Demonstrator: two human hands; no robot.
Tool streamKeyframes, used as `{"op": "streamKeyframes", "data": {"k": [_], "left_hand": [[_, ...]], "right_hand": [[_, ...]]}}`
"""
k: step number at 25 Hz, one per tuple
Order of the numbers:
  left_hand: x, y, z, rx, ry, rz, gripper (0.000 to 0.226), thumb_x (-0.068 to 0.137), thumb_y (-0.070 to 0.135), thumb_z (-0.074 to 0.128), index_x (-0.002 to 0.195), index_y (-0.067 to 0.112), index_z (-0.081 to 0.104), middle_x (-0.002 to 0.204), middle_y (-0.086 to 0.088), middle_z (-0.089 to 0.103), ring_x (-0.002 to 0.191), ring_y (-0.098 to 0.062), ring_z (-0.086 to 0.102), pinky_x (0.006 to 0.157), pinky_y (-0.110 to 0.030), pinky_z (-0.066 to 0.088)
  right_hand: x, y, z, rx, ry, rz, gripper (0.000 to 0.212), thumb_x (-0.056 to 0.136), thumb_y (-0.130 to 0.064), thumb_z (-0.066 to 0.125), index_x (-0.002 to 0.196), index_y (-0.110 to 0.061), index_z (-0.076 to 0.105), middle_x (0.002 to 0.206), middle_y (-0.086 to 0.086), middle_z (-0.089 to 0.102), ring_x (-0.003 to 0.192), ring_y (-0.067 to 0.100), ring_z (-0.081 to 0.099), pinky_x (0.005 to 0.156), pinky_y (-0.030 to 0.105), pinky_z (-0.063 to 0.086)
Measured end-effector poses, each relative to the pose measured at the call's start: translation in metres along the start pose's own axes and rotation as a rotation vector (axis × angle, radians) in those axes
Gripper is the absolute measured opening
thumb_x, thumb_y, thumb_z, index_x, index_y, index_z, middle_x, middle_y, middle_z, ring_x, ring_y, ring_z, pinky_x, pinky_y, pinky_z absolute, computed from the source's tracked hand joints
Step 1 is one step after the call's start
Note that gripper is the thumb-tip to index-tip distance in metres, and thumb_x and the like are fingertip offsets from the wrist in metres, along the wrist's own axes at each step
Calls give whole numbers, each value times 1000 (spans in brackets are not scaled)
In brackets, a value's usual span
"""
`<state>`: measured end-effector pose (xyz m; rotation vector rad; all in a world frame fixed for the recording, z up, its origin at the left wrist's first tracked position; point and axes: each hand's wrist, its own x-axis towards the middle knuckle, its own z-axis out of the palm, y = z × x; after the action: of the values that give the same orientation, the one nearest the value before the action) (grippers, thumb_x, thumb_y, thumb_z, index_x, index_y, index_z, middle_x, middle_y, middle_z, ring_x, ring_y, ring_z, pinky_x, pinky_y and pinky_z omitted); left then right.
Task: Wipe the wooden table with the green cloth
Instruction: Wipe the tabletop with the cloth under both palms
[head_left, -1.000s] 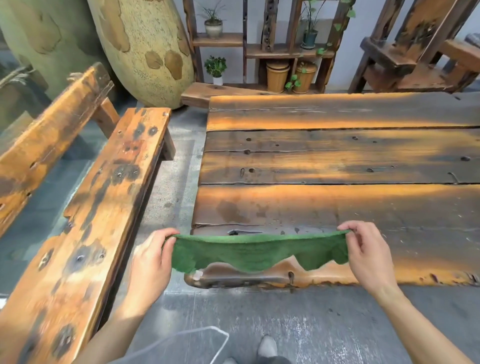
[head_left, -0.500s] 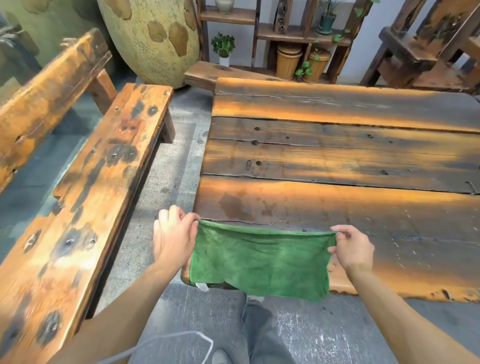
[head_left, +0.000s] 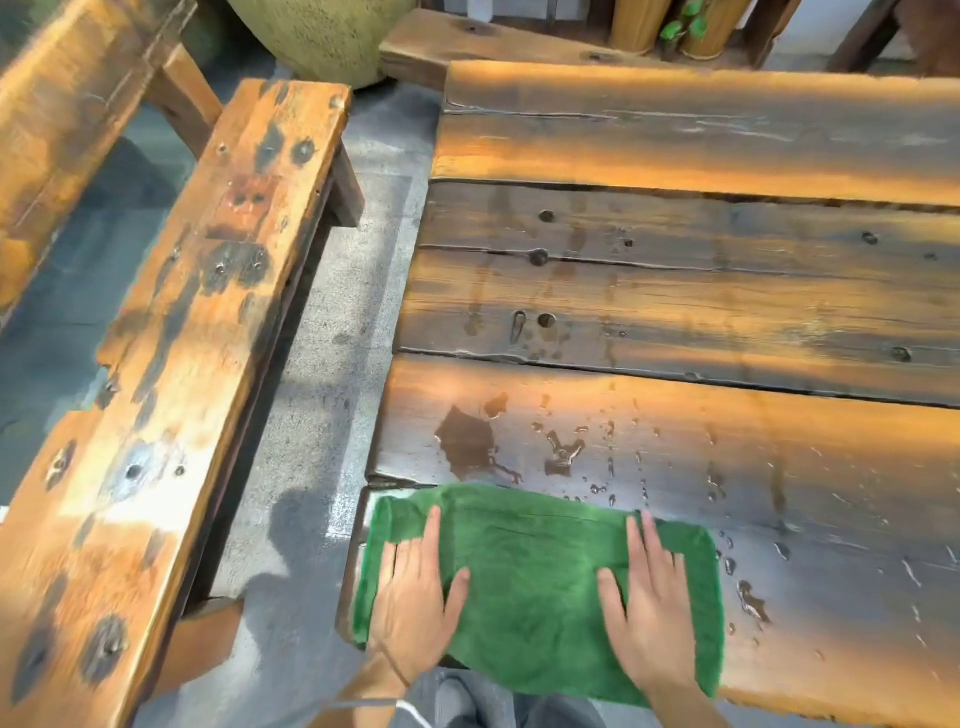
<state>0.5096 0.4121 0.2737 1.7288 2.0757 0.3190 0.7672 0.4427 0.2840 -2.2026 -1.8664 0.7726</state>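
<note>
The green cloth (head_left: 535, 587) lies spread flat on the near left corner of the wooden table (head_left: 701, 291), its near edge hanging slightly over the table's front. My left hand (head_left: 415, 597) presses flat on the cloth's left part with straight fingers. My right hand (head_left: 649, 597) lies flat on the cloth's right part the same way. Water drops and a small puddle (head_left: 467, 441) sit on the plank just beyond and to the right of the cloth.
A long wooden bench (head_left: 171, 364) runs along the left, separated from the table by a strip of grey floor (head_left: 322, 395). A large yellowish pot (head_left: 322, 31) and bamboo containers (head_left: 665, 21) stand beyond the table's far edge.
The cloth was held stretched in the air by its top corners; now it lies flat on the table corner with both palms pressed on it. The view has moved closer.
</note>
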Motion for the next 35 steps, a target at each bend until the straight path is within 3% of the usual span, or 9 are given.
{"op": "streamKeyframes", "data": {"k": [3,6,9,17,22,24,29,32,35], "left_hand": [[22,-1,8,224,-8,-49,86,91,68,41,160,17,23,91,-5,64,87,-28,66,115,-64,22],[46,11,3,322,-98,-47,82,89,72,36,159,32,24,92,-14,63,83,-39,65,107,-77,23],[101,21,-8,347,-100,-67,79,90,76,30,159,36,25,97,-17,62,84,-42,63,104,-82,21],[256,49,-12,441,-116,-62,81,89,83,20,160,44,11,122,-19,61,108,-46,59,108,-82,14],[310,55,-12,450,-51,-16,82,88,84,18,159,42,21,120,-20,61,103,-45,60,104,-80,18],[333,57,-12,461,-35,10,82,88,84,17,159,42,20,119,-19,60,102,-44,60,104,-79,21],[396,68,-20,479,-42,18,82,84,88,2,157,50,-2,136,-15,54,120,-41,52,111,-74,9],[435,69,-26,471,-38,22,81,79,89,-8,151,55,-17,146,-11,47,131,-36,45,116,-69,3],[470,70,-30,455,-14,43,77,79,89,-9,149,57,-17,145,-8,47,132,-32,44,118,-66,5]], "right_hand": [[26,17,12,-268,-62,-107,69,100,-61,16,160,-27,18,167,11,20,118,33,59,121,53,-5],[72,5,1,-328,-43,-147,67,99,-65,15,157,-32,17,163,11,24,113,43,60,114,71,3],[118,-10,-11,-343,-103,-155,73,93,-70,30,158,-39,16,165,6,21,125,52,52,109,80,12],[255,-24,-34,-365,-32,-165,75,92,-79,20,157,-50,-1,169,-12,-1,152,42,12,114,75,-4],[311,-34,-44,-377,-18,-216,75,90,-79,25,158,-49,12,168,-13,8,153,39,14,114,74,-1],[336,-35,-49,-398,-21,-236,75,91,-81,19,158,-49,5,169,-13,1,154,36,8,116,72,-1],[399,-51,-65,-426,-3,-201,75,87,-84,4,148,-54,-27,161,-14,-31,153,30,-18,115,67,-14],[427,-62,-70,-414,13,-173,74,86,-84,2,146,-55,-30,160,-15,-33,153,30,-20,115,66,-16],[456,-72,-74,-420,20,-166,74,88,-84,3,148,-54,-27,161,-14,-32,152,30,-22,116,66,-15]]}}
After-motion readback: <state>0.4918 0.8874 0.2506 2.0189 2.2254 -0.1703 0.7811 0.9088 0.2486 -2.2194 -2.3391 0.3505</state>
